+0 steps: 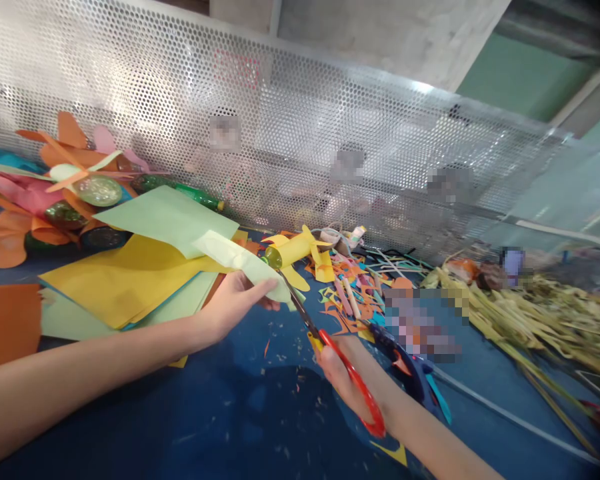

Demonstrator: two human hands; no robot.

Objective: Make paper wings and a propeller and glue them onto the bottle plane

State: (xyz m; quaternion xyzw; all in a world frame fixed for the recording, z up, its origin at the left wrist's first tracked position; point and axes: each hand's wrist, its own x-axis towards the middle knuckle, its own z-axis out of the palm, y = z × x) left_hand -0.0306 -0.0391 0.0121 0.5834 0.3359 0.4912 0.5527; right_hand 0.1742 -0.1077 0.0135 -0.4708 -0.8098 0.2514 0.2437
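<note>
My left hand (243, 298) pinches a strip of pale green paper (240, 257) between thumb and fingers. Closed round the handles of red-handled scissors (353, 373) is my right hand (347, 363). The dark blades point up and left, their tips at the right end of the strip; whether the blades are apart I cannot make out. Just beyond lies a bottle wrapped in yellow paper (295, 248). To the left, a light green sheet (170, 217) rests over yellow sheets (115, 277).
Orange paper scraps (363, 287) litter the blue table (240, 413). Bottles with paper petals (80, 180) crowd the far left. Dry husks (545, 307) lie on the right, near a dark blue tape dispenser-like object (405, 363). A perforated metal screen (290, 120) stands behind.
</note>
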